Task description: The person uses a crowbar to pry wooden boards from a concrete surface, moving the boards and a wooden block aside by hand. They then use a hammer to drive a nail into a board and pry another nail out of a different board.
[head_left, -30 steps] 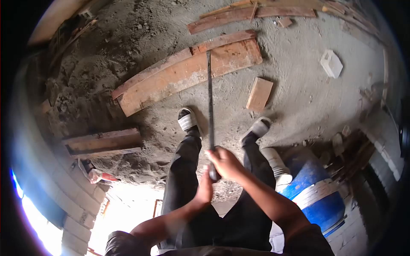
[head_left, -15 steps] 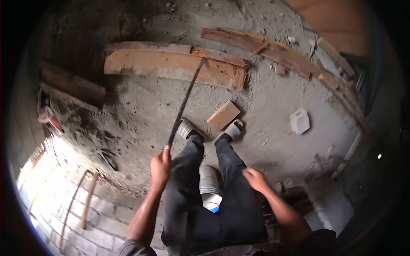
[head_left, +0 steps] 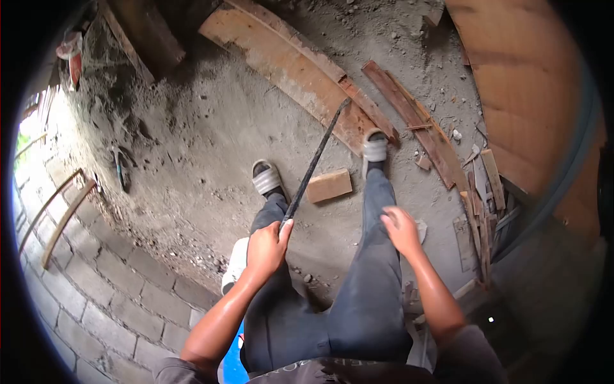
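A long dark rod [head_left: 316,155] is gripped in my left hand [head_left: 267,246], its fingers wrapped round the lower end. The rod's far tip rests on or just over the right end of a curved wooden board [head_left: 288,70]. My right hand [head_left: 400,228] hangs over my right thigh, fingers apart, holding nothing. A short wooden block [head_left: 329,185] lies on the dirt between my feet. My right foot, in a grey striped slide [head_left: 375,150], is at the board's near right end.
Narrow curved planks [head_left: 419,125] and scrap wood lie at the right, beside a large plywood sheet [head_left: 524,96]. A hammer [head_left: 120,169] lies on the left. Two wooden strips [head_left: 69,221] lean by the block wall [head_left: 121,301]. A white container is behind my left leg.
The view has turned and moved nearer the board. My feet are wider apart, with the right foot now at the board. The rod stays in my left hand.
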A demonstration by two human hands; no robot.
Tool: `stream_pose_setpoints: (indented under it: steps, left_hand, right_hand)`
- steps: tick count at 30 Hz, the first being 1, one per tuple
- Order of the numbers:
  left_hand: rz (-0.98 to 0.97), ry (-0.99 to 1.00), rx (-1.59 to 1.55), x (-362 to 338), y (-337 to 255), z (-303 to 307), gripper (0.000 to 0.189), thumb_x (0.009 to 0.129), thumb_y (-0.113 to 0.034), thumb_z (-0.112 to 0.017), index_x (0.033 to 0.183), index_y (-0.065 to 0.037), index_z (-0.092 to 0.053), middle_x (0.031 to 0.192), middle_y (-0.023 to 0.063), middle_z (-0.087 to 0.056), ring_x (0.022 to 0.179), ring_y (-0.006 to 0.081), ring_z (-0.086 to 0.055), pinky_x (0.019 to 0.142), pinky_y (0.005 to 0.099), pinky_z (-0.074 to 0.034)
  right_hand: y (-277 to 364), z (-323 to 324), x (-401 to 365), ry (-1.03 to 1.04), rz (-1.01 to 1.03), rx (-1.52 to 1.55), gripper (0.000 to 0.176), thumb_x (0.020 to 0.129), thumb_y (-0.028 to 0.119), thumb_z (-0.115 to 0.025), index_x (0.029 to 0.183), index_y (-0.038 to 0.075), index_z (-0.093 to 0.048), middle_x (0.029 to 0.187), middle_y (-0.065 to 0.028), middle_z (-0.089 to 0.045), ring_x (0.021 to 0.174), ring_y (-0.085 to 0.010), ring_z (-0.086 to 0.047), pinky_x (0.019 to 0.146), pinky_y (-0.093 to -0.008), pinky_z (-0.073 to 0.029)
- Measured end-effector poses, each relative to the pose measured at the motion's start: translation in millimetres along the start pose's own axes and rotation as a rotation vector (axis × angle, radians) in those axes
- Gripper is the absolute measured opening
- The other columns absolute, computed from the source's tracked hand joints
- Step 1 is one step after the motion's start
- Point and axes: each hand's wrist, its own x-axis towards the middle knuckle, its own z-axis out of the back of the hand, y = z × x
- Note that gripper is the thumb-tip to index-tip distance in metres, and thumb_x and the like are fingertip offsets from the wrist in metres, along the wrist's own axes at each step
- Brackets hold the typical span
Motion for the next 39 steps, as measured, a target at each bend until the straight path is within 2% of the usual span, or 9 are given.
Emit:
stream_pose_setpoints:
  steps: [7,9,10,12,15,23,32,35,39]
  left_hand:
    - [0.124,-0.106,-0.071,-11,-12,-30,0.045,0.095,-0.033,-0.057,0.065,0.001,-0.057,0.065,0.0279,-0.056,0.065,0.0472,-0.055,0.063,0.0536,-0.042]
    - [0.122,-0.167,-0.046,-15,-29,-42,0.044,0.095,-0.031,-0.057,0.064,0.001,-0.057,0.063,0.0267,-0.055,0.062,0.0461,-0.054,0.06,0.0524,-0.041]
    - [0.15,-0.18,-0.055,-19,-34,-52,0.042,0.094,-0.029,-0.058,0.064,0.0,-0.057,0.062,0.0249,-0.055,0.06,0.0441,-0.053,0.059,0.0517,-0.04]
    - [0.201,-0.182,-0.093,-23,-43,-69,0.041,0.094,-0.027,-0.059,0.064,0.0,-0.057,0.061,0.024,-0.055,0.06,0.043,-0.053,0.059,0.0512,-0.04]
    - [0.255,-0.171,-0.122,-33,-37,-103,0.038,0.093,-0.025,-0.06,0.065,0.0,-0.056,0.06,0.0216,-0.056,0.059,0.0401,-0.054,0.059,0.0495,-0.041]
    - [0.248,-0.261,-0.276,-45,43,-161,0.033,0.087,-0.023,-0.067,0.067,0.001,-0.056,0.066,0.0218,-0.057,0.067,0.0401,-0.053,0.064,0.0486,-0.041]
    - [0.279,-0.321,-0.212,-65,178,-151,0.031,0.086,-0.017,-0.062,0.063,0.002,-0.054,0.059,0.0172,-0.049,0.06,0.0332,-0.049,0.06,0.0427,-0.038]
    - [0.217,-0.447,-0.419,3,143,-200,0.034,0.086,-0.019,-0.065,0.062,0.002,-0.053,0.058,0.0185,-0.05,0.059,0.0335,-0.048,0.058,0.0432,-0.037]
    - [0.175,-0.348,-0.331,-11,134,-266,0.032,0.084,-0.018,-0.068,0.063,0.002,-0.055,0.059,0.0189,-0.05,0.061,0.0363,-0.05,0.058,0.0445,-0.038]
  right_hand:
    - [70,-94,176,0.258,0.732,-0.43,0.068,0.072,0.016,-0.076,0.134,0.012,-0.05,0.133,-0.0108,-0.052,0.131,-0.0319,-0.041,0.107,-0.0462,-0.035]
    - [56,-115,213,0.313,0.931,-0.567,0.038,0.082,0.022,-0.069,0.117,0.007,-0.063,0.126,-0.0134,-0.059,0.122,-0.0308,-0.05,0.105,-0.0449,-0.037]
    - [56,-121,230,0.325,0.942,-0.579,0.038,0.082,0.022,-0.069,0.117,0.007,-0.063,0.126,-0.0134,-0.059,0.122,-0.0308,-0.05,0.105,-0.0449,-0.037]
    - [46,-128,245,0.797,0.865,-0.812,0.027,0.086,0.031,-0.063,0.091,0.007,-0.073,0.099,-0.0151,-0.069,0.105,-0.0319,-0.062,0.099,-0.0425,-0.041]
    - [18,-135,244,0.764,0.932,-0.676,0.039,0.087,0.038,-0.057,0.068,0.007,-0.069,0.072,-0.0144,-0.066,0.08,-0.0324,-0.064,0.087,-0.0406,-0.045]
    - [-34,-201,219,0.7,1.048,-0.681,0.043,0.093,0.036,-0.053,0.066,0.007,-0.068,0.069,-0.0109,-0.066,0.073,-0.0292,-0.062,0.078,-0.0398,-0.044]
    - [-7,-293,183,0.604,1.093,-0.555,0.034,0.091,0.03,-0.055,0.067,0.01,-0.07,0.069,-0.0092,-0.068,0.072,-0.0286,-0.066,0.079,-0.0434,-0.046]
    - [-53,-268,221,0.589,1.168,-0.68,0.028,0.085,0.026,-0.058,0.062,0.011,-0.067,0.066,-0.0101,-0.067,0.069,-0.0287,-0.067,0.077,-0.0437,-0.047]
    - [-87,-244,243,0.71,1.18,-0.654,0.013,0.077,0.021,-0.061,0.069,0.014,-0.069,0.069,-0.0101,-0.068,0.067,-0.0272,-0.067,0.073,-0.0416,-0.048]
